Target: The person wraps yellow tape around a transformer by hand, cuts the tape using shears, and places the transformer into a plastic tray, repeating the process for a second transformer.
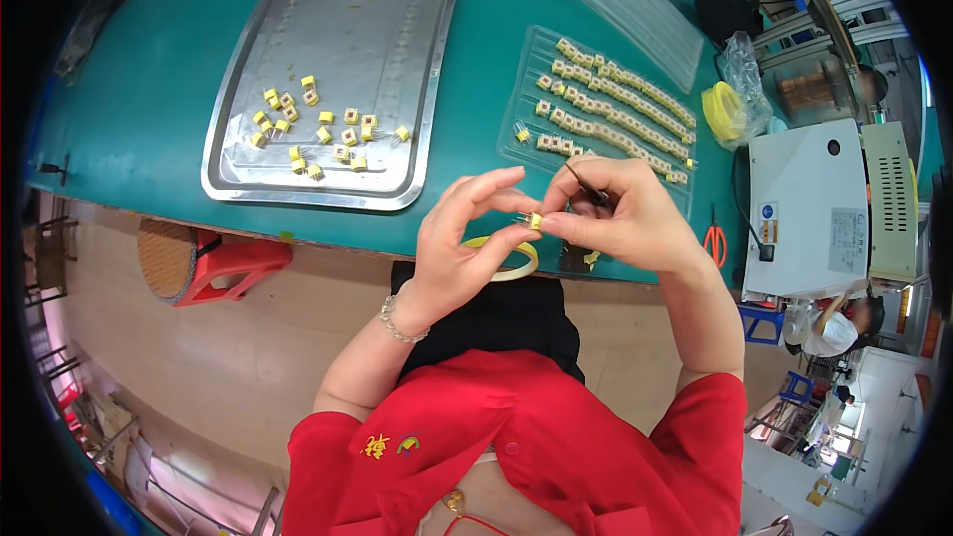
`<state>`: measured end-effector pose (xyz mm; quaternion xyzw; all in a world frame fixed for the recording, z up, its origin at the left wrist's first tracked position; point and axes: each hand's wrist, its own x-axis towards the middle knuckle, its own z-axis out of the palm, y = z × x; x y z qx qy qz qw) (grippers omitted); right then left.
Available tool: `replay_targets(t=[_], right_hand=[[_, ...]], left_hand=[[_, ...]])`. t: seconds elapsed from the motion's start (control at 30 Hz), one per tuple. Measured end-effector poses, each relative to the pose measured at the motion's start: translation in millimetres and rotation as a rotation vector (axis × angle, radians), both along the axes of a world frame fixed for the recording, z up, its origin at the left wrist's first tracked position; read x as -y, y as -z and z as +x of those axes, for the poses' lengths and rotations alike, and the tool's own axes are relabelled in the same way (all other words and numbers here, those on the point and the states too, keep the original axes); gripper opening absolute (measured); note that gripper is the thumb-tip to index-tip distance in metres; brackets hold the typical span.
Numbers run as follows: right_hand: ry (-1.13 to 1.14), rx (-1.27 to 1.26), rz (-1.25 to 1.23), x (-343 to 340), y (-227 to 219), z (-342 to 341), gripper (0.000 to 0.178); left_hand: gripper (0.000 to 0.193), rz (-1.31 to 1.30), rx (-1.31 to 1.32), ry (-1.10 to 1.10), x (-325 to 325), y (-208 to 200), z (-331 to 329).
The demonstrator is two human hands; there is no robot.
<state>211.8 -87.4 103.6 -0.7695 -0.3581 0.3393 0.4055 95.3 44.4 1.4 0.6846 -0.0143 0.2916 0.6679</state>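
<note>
Near the table's front edge, my left hand [455, 238] pinches a small yellow-wrapped coil part with pins [534, 221] between thumb and index finger. A ring-shaped roll of yellow tape [533, 260] sits by that hand's thumb; whether the palm grips it is hidden. My right hand [630, 213] meets the same part with its thumb and fingertips. Held in its curled fingers is a thin dark pointed tool [593, 195], its kind unclear. Just beyond, a clear plastic tray [516, 104] carries rows of similar coil parts [615, 131].
At the left, a metal tray [372, 50] contains scattered yellow coil parts [326, 118]. Red-handled scissors [715, 242] lie right of my right hand, beside a white machine [804, 208]. Another clear tray [630, 5] and yellow tape [723, 111] lie farther back. A red stool [238, 268] stands below the table.
</note>
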Motion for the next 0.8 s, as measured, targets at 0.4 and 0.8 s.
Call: replay_targets(t=[0.4,0.8], right_hand=[[0.032,-0.148,-0.062,-5,1,1,0.009],[0.033,0.000,0.042,3,0,-4,0.010]], left_hand=[[0.048,-0.046,-0.024,0.008,1,1,-2],[0.047,-0.213,0.005,-0.038,15,-3,-2]])
